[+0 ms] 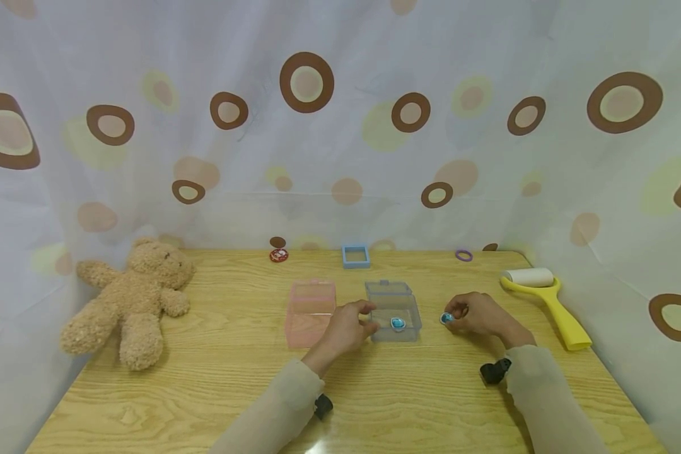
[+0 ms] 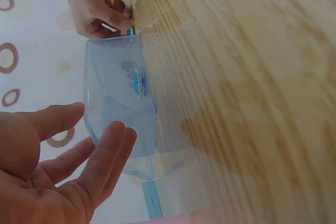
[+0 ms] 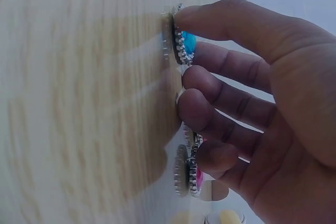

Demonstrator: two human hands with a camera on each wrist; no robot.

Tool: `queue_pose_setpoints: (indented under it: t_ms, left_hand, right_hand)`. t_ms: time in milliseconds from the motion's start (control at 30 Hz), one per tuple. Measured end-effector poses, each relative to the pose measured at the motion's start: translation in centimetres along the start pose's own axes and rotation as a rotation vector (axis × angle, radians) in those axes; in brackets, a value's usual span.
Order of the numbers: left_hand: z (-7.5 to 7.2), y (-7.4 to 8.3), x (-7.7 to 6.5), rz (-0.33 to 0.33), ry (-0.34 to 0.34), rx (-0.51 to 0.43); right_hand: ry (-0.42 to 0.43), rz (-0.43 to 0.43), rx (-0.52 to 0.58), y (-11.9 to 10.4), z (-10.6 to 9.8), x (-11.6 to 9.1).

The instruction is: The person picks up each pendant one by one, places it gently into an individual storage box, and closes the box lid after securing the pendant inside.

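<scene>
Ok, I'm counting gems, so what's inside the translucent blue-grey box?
One blue gem with a silvery edge lies in the box; I see nothing else inside. The left hand covers a little of its left side, and the spot under the gem is hidden.

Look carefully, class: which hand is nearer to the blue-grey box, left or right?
Left. The left hand is at the left edge of the blue-grey box; the right hand is apart, off its right side, pinching a gem.
</scene>
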State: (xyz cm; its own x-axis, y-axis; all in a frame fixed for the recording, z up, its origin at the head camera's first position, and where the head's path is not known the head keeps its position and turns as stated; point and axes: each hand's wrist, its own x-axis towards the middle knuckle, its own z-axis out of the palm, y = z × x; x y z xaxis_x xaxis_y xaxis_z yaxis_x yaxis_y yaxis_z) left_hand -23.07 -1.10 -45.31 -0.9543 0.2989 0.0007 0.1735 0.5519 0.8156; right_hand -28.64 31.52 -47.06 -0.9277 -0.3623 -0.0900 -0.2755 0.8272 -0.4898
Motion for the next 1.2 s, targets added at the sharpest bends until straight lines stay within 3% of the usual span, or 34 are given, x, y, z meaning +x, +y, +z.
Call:
queue_pose_setpoints:
  t_ms: [467,867,1200]
  left_hand:
    - [0.1,-0.1,0.1,0.001,-0.004,-0.007]
    - [0.1,-0.1,0.1,0.008,-0.003,0.018]
    - [0.2,0.0,0.1,-0.004,-0.01,0.021]
  right_hand:
    - [-0.015,-0.02,-0.003,-0.3,0.0,0.1]
    - [0.039,-0.024,0.087,0.1,-0.1,0.1]
    - [0.057,-0.039,0.159,-1.0,-0.7,0.1]
